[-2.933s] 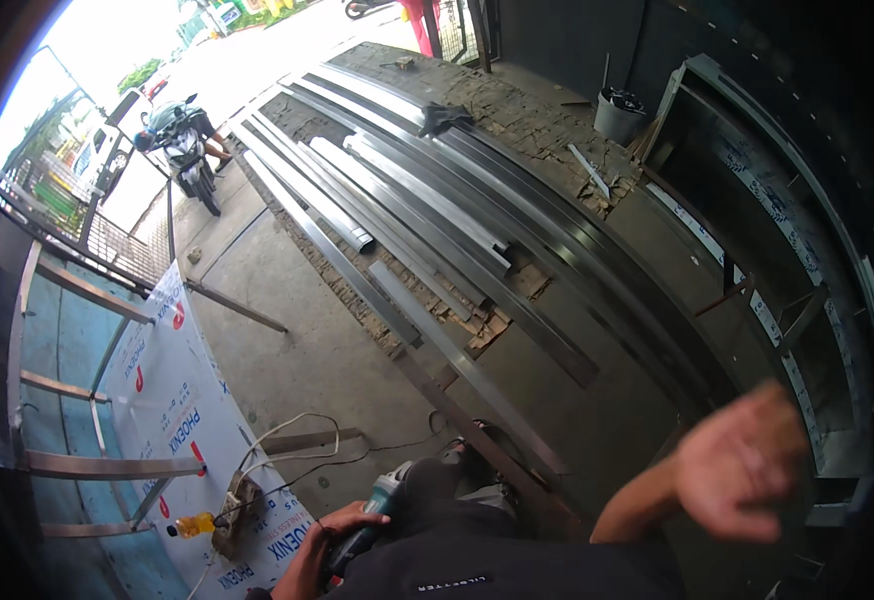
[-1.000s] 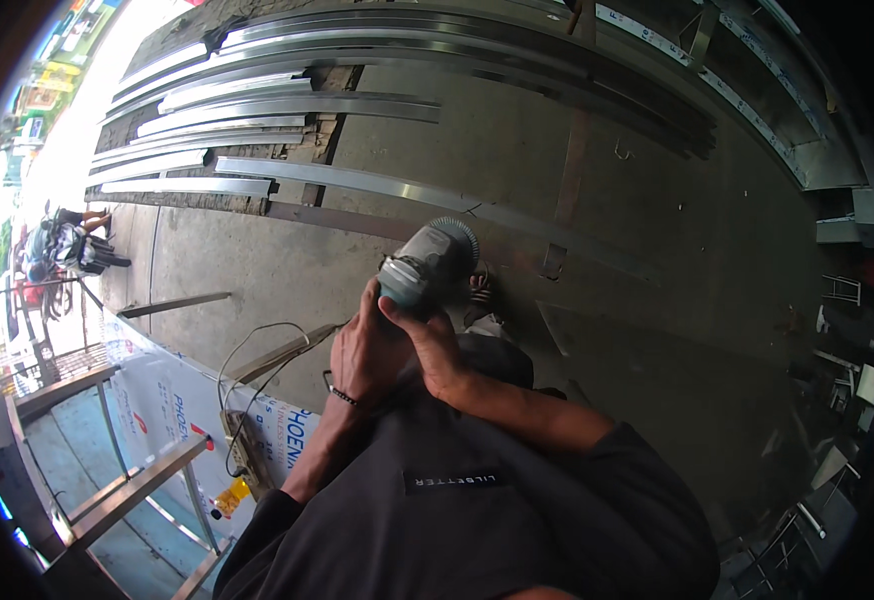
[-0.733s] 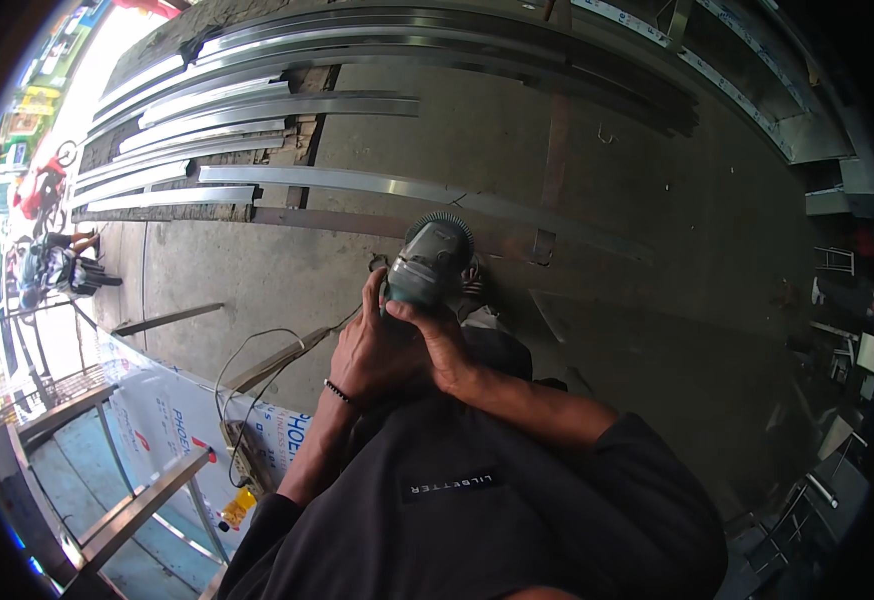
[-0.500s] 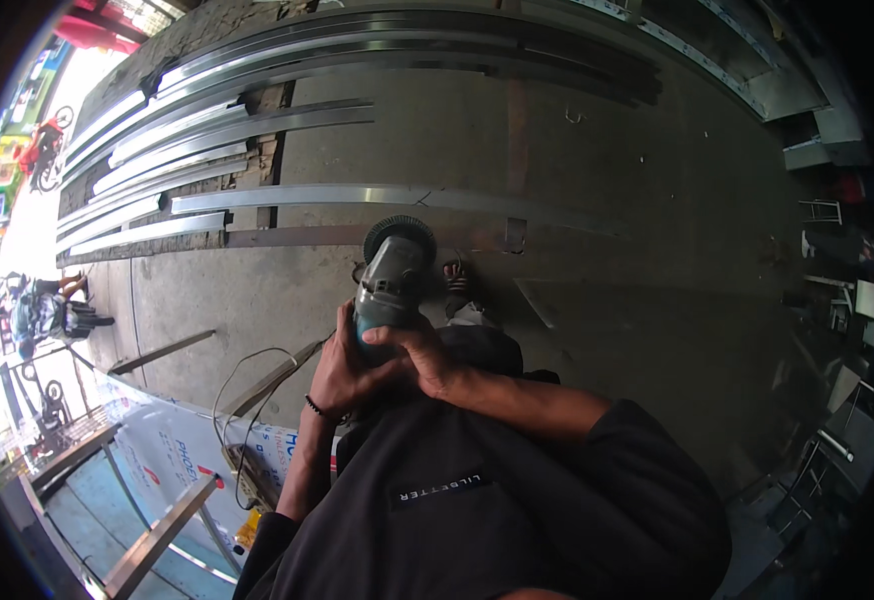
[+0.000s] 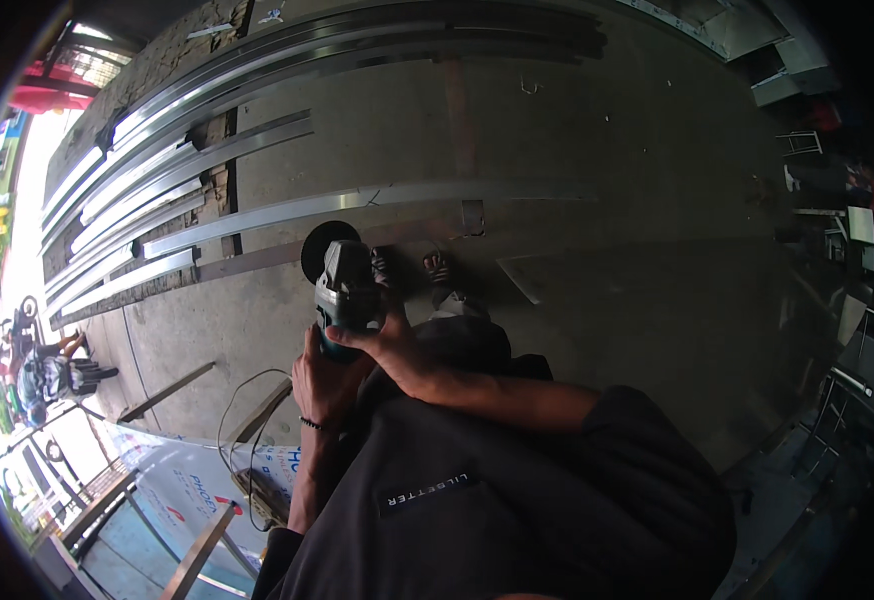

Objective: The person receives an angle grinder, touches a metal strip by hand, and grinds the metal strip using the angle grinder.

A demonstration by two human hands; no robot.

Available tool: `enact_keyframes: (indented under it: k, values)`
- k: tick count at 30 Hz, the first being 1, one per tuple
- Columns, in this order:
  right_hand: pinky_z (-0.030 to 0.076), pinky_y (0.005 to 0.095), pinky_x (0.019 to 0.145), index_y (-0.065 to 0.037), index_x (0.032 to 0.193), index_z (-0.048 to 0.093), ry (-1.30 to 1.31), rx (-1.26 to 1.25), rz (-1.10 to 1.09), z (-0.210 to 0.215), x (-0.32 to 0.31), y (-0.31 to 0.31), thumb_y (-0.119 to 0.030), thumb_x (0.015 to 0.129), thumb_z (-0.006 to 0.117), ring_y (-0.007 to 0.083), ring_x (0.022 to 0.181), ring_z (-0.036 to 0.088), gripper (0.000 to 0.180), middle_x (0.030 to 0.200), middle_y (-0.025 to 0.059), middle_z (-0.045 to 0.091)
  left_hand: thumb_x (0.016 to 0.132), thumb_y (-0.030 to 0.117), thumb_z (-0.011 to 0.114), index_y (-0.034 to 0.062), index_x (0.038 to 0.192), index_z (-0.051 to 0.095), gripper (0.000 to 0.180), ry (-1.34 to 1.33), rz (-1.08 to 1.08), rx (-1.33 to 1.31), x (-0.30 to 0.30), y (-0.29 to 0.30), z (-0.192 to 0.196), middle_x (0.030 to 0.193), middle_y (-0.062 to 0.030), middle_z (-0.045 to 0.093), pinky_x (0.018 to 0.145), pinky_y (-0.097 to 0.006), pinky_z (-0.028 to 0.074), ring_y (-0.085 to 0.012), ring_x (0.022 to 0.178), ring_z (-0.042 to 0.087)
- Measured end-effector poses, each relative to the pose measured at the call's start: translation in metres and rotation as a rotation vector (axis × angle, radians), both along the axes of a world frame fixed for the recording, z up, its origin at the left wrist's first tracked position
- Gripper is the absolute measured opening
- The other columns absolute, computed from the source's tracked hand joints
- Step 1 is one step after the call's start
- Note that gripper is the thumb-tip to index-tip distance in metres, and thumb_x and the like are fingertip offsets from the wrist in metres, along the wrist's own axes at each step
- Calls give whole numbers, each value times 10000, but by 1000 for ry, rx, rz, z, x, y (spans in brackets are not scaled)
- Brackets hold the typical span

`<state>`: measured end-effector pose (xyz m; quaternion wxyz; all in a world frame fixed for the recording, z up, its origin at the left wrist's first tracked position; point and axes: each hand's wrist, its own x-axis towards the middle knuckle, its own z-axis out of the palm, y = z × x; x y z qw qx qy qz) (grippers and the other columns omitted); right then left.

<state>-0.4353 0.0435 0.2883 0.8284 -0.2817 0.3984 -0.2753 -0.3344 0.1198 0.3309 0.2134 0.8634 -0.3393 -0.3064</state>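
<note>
The person holds a teal and grey power angle grinder [image 5: 345, 300] with both hands, in front of the body and a little to the left of the feet. The left hand [image 5: 325, 388] is closed around the rear part of the grinder, its fingers bent along the left side. The right hand [image 5: 395, 348] grips from the right, with the thumb laid across the teal part; its other fingers are mostly hidden, so I cannot tell exactly how they stand. A dark round disc [image 5: 314, 255] sits at the far end of the grinder, and in this view it overlaps a brown flat metal bar [image 5: 267, 256] on the floor; I cannot tell how high it is above it. Just beyond this lies a long silver metal strip [image 5: 277, 212]. Farther to the left, several shiny silver metal profiles [image 5: 137, 215] lie side by side. A black beaded bracelet [image 5: 310, 424] is around the left wrist.
</note>
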Motion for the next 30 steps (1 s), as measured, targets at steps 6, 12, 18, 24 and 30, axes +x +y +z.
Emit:
enact_keyframes:
  k: [6, 12, 18, 24, 30]
  values:
    - [466, 432, 1089, 11, 1472, 336, 275, -291, -2, -34, -2, 9, -314, 683, 984, 345, 1283, 563, 1071, 1375, 231, 538, 766, 421, 855, 57, 1209, 562, 644, -182, -66, 109, -13, 7, -12, 937, -293, 722, 741, -568, 543, -510, 886, 698]
    - [465, 449, 1084, 46, 1416, 343, 364, -273, 49, -38, -10, 6, -296, 699, 947, 385, 1285, 564, 998, 1356, 271, 542, 764, 423, 859, 43, 1181, 498, 669, -71, -105, 136, -11, 2, -18, 954, -322, 713, 756, -581, 537, -520, 918, 696]
    - [457, 458, 1095, 42, 1393, 355, 448, -373, 122, -22, -7, -6, -290, 691, 941, 410, 1292, 571, 972, 1372, 295, 536, 768, 433, 856, 27, 1113, 489, 647, -15, -126, 82, -3, 0, -26, 923, -327, 710, 772, -597, 528, -539, 907, 689]
    - [464, 473, 1059, 40, 1346, 423, 467, -546, 27, -36, -7, -2, -289, 701, 943, 402, 1220, 583, 891, 1294, 268, 559, 789, 427, 831, 10, 1084, 522, 597, -162, -184, 102, -6, 0, -35, 891, -327, 712, 765, -602, 527, -542, 902, 687]
    - [463, 479, 1043, 43, 1316, 472, 418, -538, 77, -36, -8, -6, -264, 725, 932, 399, 1199, 580, 809, 1243, 252, 577, 823, 398, 801, 7, 1100, 508, 561, -111, -127, 168, -9, -5, -31, 893, -335, 707, 741, -609, 524, -541, 890, 686]
